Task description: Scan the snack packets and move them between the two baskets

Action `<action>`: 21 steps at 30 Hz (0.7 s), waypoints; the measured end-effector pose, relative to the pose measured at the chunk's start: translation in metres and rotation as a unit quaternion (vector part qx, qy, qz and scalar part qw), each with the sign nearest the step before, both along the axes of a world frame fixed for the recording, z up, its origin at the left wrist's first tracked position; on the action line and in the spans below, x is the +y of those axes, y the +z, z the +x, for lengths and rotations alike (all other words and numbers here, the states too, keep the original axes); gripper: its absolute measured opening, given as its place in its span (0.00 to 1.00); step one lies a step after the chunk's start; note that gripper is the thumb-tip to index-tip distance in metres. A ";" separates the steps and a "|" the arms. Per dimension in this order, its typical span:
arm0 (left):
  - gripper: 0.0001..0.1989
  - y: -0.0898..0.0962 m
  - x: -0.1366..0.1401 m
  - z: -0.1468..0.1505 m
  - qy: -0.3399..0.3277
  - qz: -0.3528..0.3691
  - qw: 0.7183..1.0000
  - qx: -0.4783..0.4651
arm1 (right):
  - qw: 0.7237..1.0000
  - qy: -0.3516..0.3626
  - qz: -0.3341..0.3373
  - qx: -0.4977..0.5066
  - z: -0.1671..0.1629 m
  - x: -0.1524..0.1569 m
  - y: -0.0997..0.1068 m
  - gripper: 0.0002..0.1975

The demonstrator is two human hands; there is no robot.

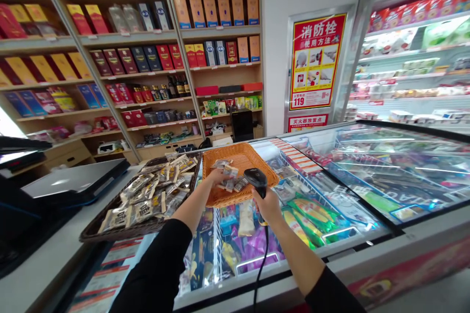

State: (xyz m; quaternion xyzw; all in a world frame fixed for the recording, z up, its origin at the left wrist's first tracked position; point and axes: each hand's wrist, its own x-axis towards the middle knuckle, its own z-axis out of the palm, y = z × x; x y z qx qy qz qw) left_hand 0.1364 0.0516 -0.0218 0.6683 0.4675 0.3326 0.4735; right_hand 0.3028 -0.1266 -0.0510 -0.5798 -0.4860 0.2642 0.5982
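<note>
My right hand (269, 204) is wrapped round the grip of a black handheld barcode scanner (256, 176), whose head tilts over the near right side of an orange woven basket (253, 154). A cord hangs down from the scanner. Inside that basket lie several small snack packets (240, 185) with clear and pale wrapping. My left hand (219, 176) reaches in from the left, its fingers closed on a snack packet (230, 171); the fingertips are partly hidden among the wrappers. Left of it, a dark brown woven tray (91, 230) carries a heap of similar packets.
Both baskets rest on the glass top of a chest freezer (352, 225) full of packaged food. A counter with a black-edged flat device (73, 181) stands at left. Behind are shelves of boxed goods (147, 58), a red fire-hydrant sign (317, 61) and a lit display fridge (414, 68).
</note>
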 end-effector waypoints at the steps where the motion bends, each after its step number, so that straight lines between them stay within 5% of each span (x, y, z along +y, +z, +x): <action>1: 0.17 -0.001 -0.002 0.000 -0.004 -0.018 0.999 -0.032 | 1.000 0.012 0.004 -0.010 -0.001 -0.001 0.000 0.16; 6: 0.20 -0.004 -0.009 0.000 0.016 -0.064 0.969 -0.240 | 0.994 0.075 0.016 -0.083 -0.010 -0.010 0.005 0.13; 21: 0.18 -0.004 -0.012 -0.002 0.045 -0.075 0.953 -0.289 | 0.990 0.056 -0.031 -0.124 -0.012 -0.009 0.000 0.14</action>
